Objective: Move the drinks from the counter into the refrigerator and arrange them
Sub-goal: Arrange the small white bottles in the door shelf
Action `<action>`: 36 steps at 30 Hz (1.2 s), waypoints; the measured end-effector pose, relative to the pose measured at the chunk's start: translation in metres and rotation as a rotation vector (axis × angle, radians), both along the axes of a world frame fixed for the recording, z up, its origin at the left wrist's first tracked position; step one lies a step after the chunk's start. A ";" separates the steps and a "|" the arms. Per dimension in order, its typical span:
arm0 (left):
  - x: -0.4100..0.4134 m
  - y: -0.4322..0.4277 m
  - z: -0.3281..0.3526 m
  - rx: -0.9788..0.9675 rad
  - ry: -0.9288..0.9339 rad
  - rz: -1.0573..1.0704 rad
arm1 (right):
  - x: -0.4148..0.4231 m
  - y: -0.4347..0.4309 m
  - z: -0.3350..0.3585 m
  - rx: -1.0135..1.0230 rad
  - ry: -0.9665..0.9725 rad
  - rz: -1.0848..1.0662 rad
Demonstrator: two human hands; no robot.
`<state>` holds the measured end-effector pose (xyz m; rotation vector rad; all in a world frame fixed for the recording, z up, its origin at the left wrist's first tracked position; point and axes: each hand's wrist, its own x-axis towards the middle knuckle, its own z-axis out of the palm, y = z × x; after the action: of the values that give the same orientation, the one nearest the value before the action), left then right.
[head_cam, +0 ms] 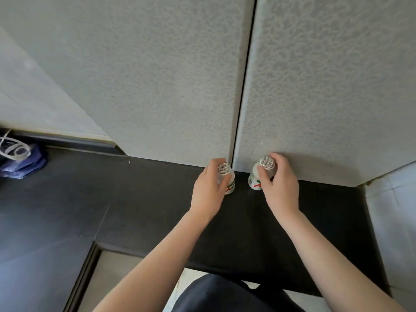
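Two small white drink bottles with silver foil lids and red-green labels stand on the black counter [139,199], close to the back wall. My left hand [208,190] grips the left bottle [227,179] around its neck and body. My right hand [279,183] grips the right bottle [255,179] just below its lid. Both bottles are upright or slightly tilted, about a hand's width apart. No refrigerator is in view.
Grey textured wall panels [157,75] rise behind the counter, with a dark seam between them. A blue bag with white handles [20,158] lies at the far left. A white tiled wall [396,199] bounds the right. A recess opens at the counter's front left [108,280].
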<state>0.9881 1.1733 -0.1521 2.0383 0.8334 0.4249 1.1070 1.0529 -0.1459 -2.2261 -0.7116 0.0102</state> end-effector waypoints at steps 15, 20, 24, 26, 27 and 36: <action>-0.189 -0.020 0.010 -0.077 -0.092 0.470 | -0.088 0.033 -0.004 0.154 0.181 0.365; -0.285 -0.051 0.010 -0.109 -0.025 0.692 | -0.167 0.066 -0.004 0.120 0.329 0.687; -0.352 -0.091 0.006 -0.170 0.012 0.803 | -0.243 0.079 -0.006 0.049 0.366 0.876; -0.385 -0.113 0.006 -0.197 -0.004 0.870 | -0.284 0.078 -0.004 0.019 0.412 0.959; -0.403 -0.123 0.006 -0.206 -0.014 0.904 | -0.306 0.076 -0.003 0.004 0.431 1.007; -0.589 -0.227 0.010 -0.167 -0.100 1.236 | -0.525 0.027 0.002 -0.128 0.477 1.411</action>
<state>0.3987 0.9461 -0.1426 1.1178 1.9277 1.0496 0.5824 1.0803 -0.1436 -1.2905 -1.8179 1.2259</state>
